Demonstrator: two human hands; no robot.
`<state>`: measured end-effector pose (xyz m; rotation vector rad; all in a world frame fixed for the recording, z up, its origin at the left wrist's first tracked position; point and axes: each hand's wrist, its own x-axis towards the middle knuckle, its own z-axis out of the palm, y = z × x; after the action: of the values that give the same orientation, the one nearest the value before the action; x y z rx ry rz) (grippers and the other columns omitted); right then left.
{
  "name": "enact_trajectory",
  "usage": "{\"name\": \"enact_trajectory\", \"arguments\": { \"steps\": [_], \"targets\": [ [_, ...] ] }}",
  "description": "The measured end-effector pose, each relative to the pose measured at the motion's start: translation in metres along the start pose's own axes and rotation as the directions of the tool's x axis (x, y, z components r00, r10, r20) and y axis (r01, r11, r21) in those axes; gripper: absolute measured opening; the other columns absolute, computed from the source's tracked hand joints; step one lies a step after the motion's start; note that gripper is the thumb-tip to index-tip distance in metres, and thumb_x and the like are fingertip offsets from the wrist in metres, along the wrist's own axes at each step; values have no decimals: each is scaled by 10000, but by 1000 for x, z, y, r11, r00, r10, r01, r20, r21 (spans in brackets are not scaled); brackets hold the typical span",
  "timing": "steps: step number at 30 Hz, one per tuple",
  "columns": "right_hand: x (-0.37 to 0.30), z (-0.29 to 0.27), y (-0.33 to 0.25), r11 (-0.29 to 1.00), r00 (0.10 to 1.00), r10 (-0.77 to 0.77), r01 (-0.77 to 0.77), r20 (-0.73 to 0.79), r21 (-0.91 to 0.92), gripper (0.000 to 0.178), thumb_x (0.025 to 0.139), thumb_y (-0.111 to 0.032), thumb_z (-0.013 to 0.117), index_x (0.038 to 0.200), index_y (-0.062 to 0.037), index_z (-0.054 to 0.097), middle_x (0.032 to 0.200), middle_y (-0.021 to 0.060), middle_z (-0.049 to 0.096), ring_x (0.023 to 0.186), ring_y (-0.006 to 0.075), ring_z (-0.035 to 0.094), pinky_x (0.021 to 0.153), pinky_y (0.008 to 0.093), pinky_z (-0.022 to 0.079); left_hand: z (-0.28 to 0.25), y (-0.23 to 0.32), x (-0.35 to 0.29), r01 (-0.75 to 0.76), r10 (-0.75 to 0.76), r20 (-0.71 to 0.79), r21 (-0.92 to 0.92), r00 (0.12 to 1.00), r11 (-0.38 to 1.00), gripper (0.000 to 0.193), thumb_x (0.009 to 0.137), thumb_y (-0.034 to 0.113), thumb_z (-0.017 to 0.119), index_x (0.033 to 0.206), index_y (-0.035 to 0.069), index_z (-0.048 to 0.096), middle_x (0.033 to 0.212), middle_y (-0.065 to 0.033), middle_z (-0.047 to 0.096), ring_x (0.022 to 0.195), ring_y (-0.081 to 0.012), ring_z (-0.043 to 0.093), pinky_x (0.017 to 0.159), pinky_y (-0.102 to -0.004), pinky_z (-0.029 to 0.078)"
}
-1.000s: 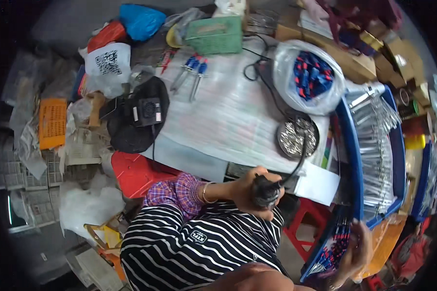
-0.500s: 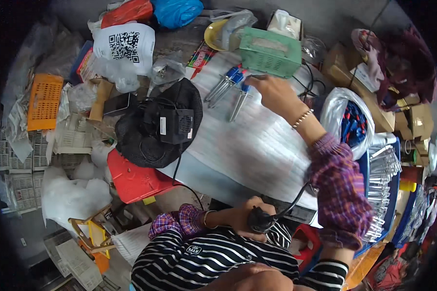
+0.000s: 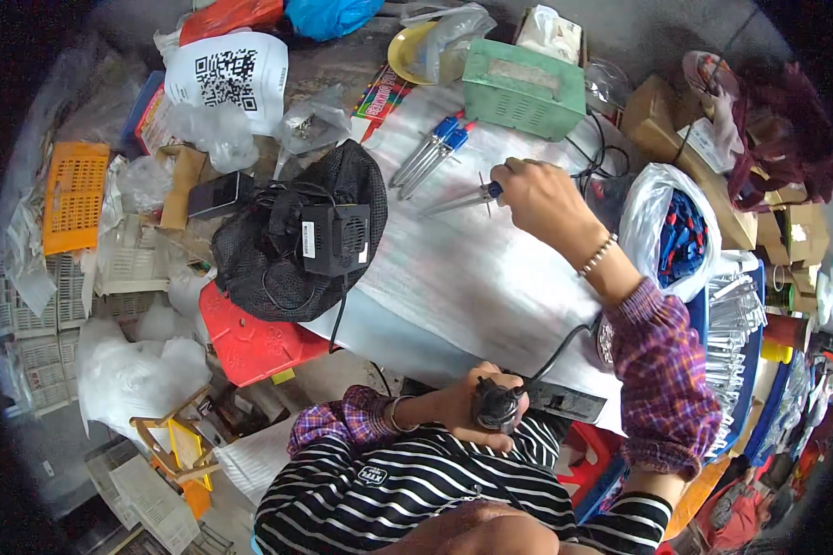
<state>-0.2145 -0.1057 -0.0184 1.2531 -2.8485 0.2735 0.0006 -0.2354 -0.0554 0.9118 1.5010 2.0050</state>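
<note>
My right hand (image 3: 548,200) is closed on the blue end of a blue-handled metal tool (image 3: 465,200), held over the white-covered table. Its long metal shaft points left, and a thin crosspiece shows near the handle. Just beyond lie several similar blue-and-metal tools (image 3: 432,155), side by side, with red tips. Close to my body, my left hand (image 3: 467,407) is wrapped round a black corded hand tool (image 3: 497,408), seen end-on. Its cable curves up to the right. The fingers partly hide its body, so its exact kind is unclear.
A green metal box (image 3: 524,91) stands at the table's back. Left is a black mesh bag (image 3: 292,245) with a small black fan unit (image 3: 336,240). At right are a plastic bag of blue-and-red parts (image 3: 680,239) and a blue bin (image 3: 760,356) of metal parts.
My right hand has moved right and nearer, drawing one blue-handled tool away from the others and turning its shaft leftward. My left hand with the black tool has risen slightly.
</note>
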Motion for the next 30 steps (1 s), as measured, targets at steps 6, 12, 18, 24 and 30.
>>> {"name": "enact_trajectory", "arguments": {
  "steps": [6,12,18,24,30],
  "targets": [
    [-92,-104,-14,852,907,350,-204,-235,482,307,711,49,674,1008,-12,635,898,78,659,795,162,632,713,256,489,7,-1,15,-151,160,17,-245,987,958,237,725,70,767,856,38,573,719,-77,635,583,-151,610,489,-260,459],
    [-260,-134,-47,493,413,817,-139,-402,859,303,683,97,688,973,39,620,951,61,611,873,121,583,784,218,462,20,12,38,-77,134,114,-404,984,911,319,705,32,785,900,25,532,745,-118,626,666,-226,625,613,-344,516],
    [-401,-62,-85,-56,55,998,280,42,958,340,710,59,588,1046,16,562,976,87,584,782,118,557,724,196,442,46,17,76,-55,134,157,-426,978,903,328,707,64,787,880,16,513,660,-129,612,581,-242,613,552,-367,509],
    [-432,0,-121,-331,34,943,236,332,914,278,785,-59,625,1048,31,600,815,28,614,650,94,551,611,168,448,76,11,107,-86,154,125,-432,980,898,363,712,78,794,910,14,496,684,-125,614,631,-239,620,600,-367,513],
    [-409,38,-133,-566,227,819,171,527,807,234,897,-132,577,1055,42,578,795,89,639,673,124,636,600,215,508,106,-2,141,-221,293,219,-304,930,927,397,754,156,765,948,34,441,717,-137,611,598,-253,618,557,-380,516]
  ]
}}
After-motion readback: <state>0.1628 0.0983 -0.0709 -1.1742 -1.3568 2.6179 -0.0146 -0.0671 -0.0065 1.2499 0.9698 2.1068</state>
